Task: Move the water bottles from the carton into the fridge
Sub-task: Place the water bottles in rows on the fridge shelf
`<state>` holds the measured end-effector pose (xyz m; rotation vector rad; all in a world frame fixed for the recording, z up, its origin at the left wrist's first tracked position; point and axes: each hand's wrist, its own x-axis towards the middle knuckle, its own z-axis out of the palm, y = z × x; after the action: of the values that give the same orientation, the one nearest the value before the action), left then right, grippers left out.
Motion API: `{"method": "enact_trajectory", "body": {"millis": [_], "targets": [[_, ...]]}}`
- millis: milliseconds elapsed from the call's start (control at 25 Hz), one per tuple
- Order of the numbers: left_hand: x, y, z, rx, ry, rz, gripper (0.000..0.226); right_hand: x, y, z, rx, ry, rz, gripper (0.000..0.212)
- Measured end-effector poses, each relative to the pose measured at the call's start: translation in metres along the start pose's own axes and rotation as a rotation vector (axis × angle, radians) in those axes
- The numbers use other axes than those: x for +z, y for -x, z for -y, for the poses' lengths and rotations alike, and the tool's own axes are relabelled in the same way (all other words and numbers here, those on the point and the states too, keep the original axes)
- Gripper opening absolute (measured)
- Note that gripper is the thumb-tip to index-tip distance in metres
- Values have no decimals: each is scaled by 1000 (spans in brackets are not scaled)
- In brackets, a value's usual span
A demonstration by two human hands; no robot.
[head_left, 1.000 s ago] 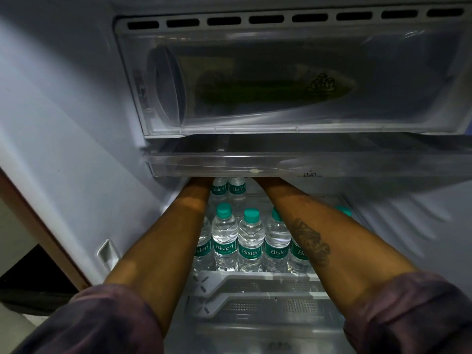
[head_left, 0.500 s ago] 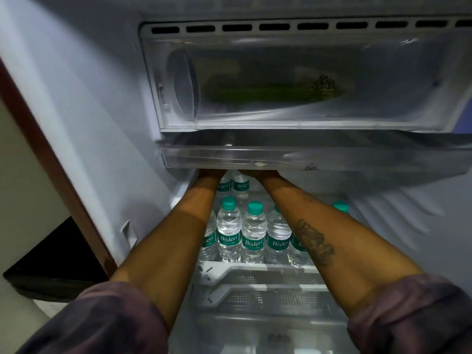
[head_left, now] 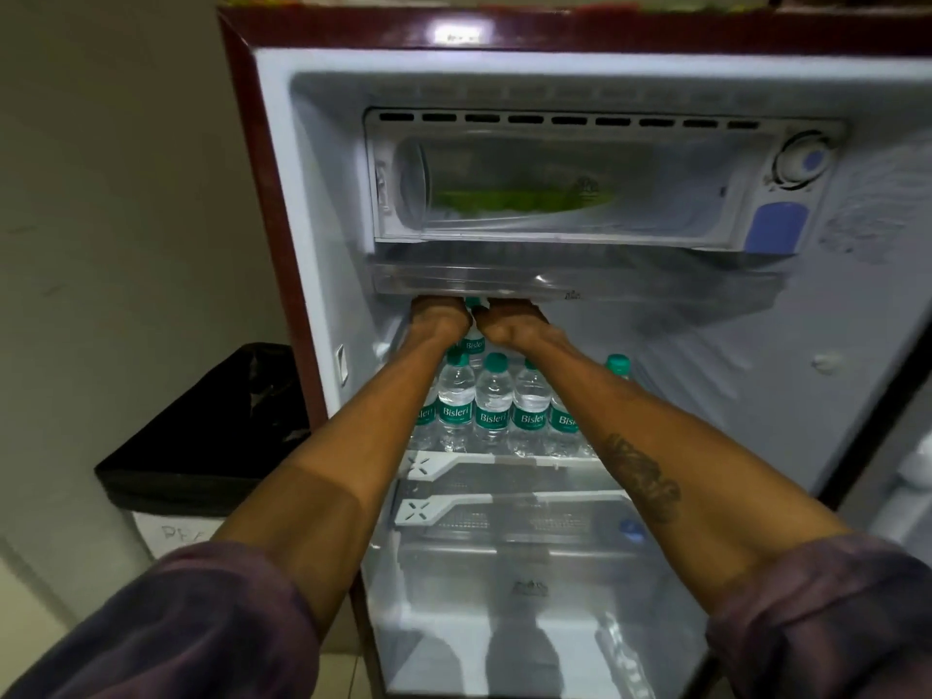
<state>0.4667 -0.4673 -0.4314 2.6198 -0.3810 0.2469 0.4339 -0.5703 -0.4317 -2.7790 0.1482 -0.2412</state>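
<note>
Several clear water bottles with green caps and green labels [head_left: 491, 401] stand in a row on the fridge's upper shelf [head_left: 504, 459]. Both my arms reach over them to the back of the shelf. My left hand [head_left: 440, 319] and my right hand [head_left: 510, 320] lie side by side just under the clear chiller tray [head_left: 570, 285]. Their fingers are hidden behind that tray. Between the two hands stands another bottle [head_left: 474, 344]. Whether either hand holds a bottle is hidden. The carton is out of view.
The small maroon fridge [head_left: 242, 143] stands open. Its freezer box [head_left: 555, 189] sits above the tray, and a second shelf [head_left: 504, 502] and a clear crisper cover [head_left: 529, 562] lie below. A bin with a black liner [head_left: 212, 436] stands to the fridge's left.
My head has pulled back, so the whole fridge front and the bin now show. The backs of both hands have come into sight below the tray; before, only the forearms showed.
</note>
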Motion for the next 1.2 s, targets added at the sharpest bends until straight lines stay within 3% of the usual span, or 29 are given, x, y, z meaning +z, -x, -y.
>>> {"method": "enact_trajectory", "body": {"millis": [200,320,480,640,880,1200], "targets": [[-20,52,-12,93,-63,77,27,-9,49,10,46,-8,-147,33],[-27,82,-19,148,-47,43,27,-16,83,16,20,14,-230,25],[-33,124,-17,209,-39,76,35,-14,129,24,-36,31,-277,23],[-33,169,1,221,-59,68,28,5,172,39,-56,22,-295,22],[-30,237,61,126,-109,120,21,67,220,68,-54,-22,-186,27],[7,312,176,-177,-160,426,28,185,265,114,-142,-44,151,30]]}}
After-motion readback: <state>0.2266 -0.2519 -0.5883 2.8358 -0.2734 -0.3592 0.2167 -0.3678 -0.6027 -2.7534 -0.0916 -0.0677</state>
